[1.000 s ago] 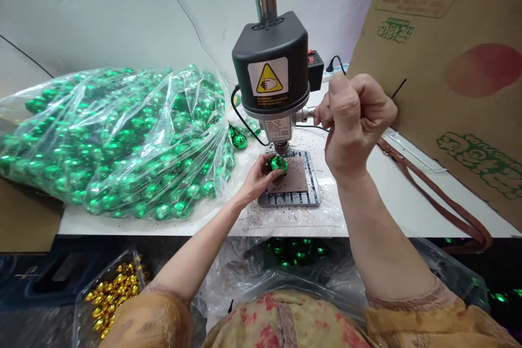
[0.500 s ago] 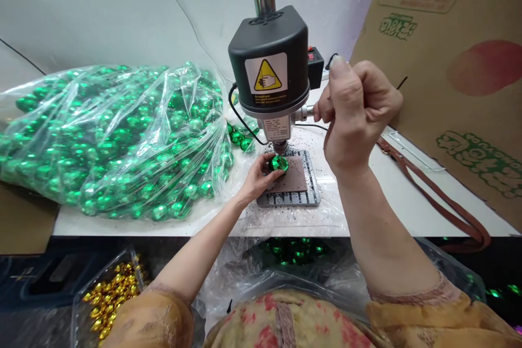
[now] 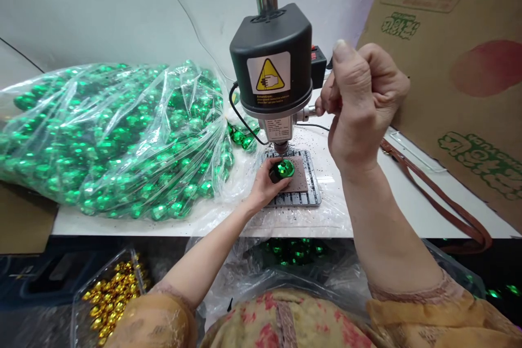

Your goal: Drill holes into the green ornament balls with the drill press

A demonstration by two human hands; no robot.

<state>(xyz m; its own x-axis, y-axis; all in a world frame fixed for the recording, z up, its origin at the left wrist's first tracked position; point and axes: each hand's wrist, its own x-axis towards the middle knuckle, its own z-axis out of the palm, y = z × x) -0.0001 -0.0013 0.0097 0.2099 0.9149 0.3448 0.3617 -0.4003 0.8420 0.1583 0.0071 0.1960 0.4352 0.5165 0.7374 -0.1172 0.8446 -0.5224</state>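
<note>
Between the thumb and fingers of my left hand (image 3: 267, 182) is a shiny green faceted ball (image 3: 285, 168), with a dark part on its left side. It is held just below and in front of the chuck (image 3: 281, 147) of a small drill press (image 3: 271, 60), over a brown pad (image 3: 302, 176) on the slotted metal base (image 3: 313, 190). My right hand (image 3: 362, 103) is closed in a fist round the drill press's feed lever (image 3: 310, 111); most of the lever is hidden behind the fingers.
A big clear bag of green balls (image 3: 122, 141) fills the table's left side. On the right stand a cardboard box (image 3: 460, 27) and a brown strap (image 3: 440, 204). Below the edge are a clear bin of gold balls (image 3: 114, 293) and more green balls (image 3: 296, 250) in plastic.
My left hand has moved slightly right and toward me with the green ball, away from the chuck, and the ball has turned. My right hand has risen a little on the lever.
</note>
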